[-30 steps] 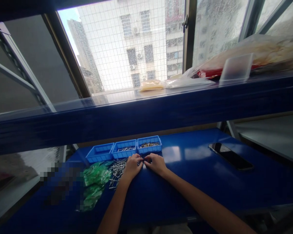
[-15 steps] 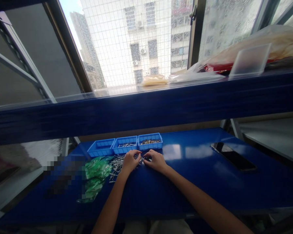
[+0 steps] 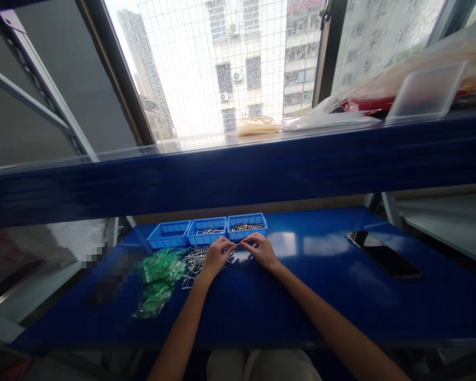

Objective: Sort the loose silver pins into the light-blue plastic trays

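My left hand (image 3: 215, 258) and my right hand (image 3: 263, 251) face each other with pinched fingertips. A thin metal pin (image 3: 238, 244) spans the small gap between them, one end in each pinch; its exact shape is too small to make out. Beneath and left of my left hand lies a loose pile of silvery metal pins (image 3: 194, 264). Just behind the hands stand a right blue bin (image 3: 233, 234) holding many pins and a middle blue bin (image 3: 198, 239) with fewer. The left blue bin (image 3: 164, 244) shows no pins.
Crumpled green plastic bags (image 3: 161, 275) lie left of the pile. A black phone (image 3: 383, 255) rests on the blue table (image 3: 341, 307) at the right. A blue shelf beam (image 3: 238, 174) crosses above the bins, with plastic bags (image 3: 333, 120) on the shelf.
Both hands have risen slightly off the pile toward the bins, and their fingertips have closed in on a thin pin between them. The camera view has shifted a little.
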Available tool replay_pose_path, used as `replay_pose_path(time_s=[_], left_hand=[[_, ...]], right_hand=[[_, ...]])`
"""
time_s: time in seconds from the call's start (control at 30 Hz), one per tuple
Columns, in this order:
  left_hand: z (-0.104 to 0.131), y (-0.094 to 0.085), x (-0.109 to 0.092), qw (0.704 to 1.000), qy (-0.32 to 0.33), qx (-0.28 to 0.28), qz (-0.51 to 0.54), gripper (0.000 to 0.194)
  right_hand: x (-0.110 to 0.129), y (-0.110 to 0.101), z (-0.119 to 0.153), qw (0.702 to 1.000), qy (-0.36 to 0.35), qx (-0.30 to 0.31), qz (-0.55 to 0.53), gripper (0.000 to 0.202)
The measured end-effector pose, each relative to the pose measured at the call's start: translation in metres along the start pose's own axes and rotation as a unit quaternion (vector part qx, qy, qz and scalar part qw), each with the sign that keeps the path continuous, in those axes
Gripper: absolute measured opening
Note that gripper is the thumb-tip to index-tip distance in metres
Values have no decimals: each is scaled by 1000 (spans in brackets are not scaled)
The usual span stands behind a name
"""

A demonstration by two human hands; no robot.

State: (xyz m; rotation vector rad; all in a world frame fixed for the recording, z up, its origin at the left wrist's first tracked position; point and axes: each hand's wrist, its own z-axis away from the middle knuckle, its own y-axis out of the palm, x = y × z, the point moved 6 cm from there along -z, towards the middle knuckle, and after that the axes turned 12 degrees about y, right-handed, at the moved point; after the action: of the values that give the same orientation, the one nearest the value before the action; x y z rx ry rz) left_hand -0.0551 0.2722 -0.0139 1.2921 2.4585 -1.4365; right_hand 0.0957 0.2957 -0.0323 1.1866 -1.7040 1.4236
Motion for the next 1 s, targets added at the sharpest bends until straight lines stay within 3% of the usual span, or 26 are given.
replay_pose_path(time_s=[0.17, 0.27, 0.47, 0.53, 0.63, 0.7, 0.87, 1.0], left_hand=[[0, 7, 0, 1000, 9, 11, 22, 22], [-3, 3, -3, 999, 7, -22, 43, 21], [-7, -17, 1, 994, -38, -102, 34, 25], [-5, -32, 8, 984, -63, -165, 1, 28], [4, -63, 23, 931, -130, -330, -90, 33], [8, -74, 31, 902, -145, -380, -146, 32], [6, -72, 51, 889, -192, -340, -239, 24], [3, -66, 59, 891, -216, -314, -246, 23]], right_hand=[[8, -1, -2, 998, -14, 8, -58, 35], [7, -5, -4, 998, -18, 0, -61, 32], [1, 0, 3, 996, -3, 44, 77, 20], [3, 4, 8, 988, -10, 65, 136, 21], [7, 3, 12, 982, -13, 74, 174, 20], [8, 3, 13, 977, -14, 85, 194, 17], [4, 4, 14, 971, -3, 93, 219, 18], [2, 5, 17, 974, -10, 74, 216, 20]])
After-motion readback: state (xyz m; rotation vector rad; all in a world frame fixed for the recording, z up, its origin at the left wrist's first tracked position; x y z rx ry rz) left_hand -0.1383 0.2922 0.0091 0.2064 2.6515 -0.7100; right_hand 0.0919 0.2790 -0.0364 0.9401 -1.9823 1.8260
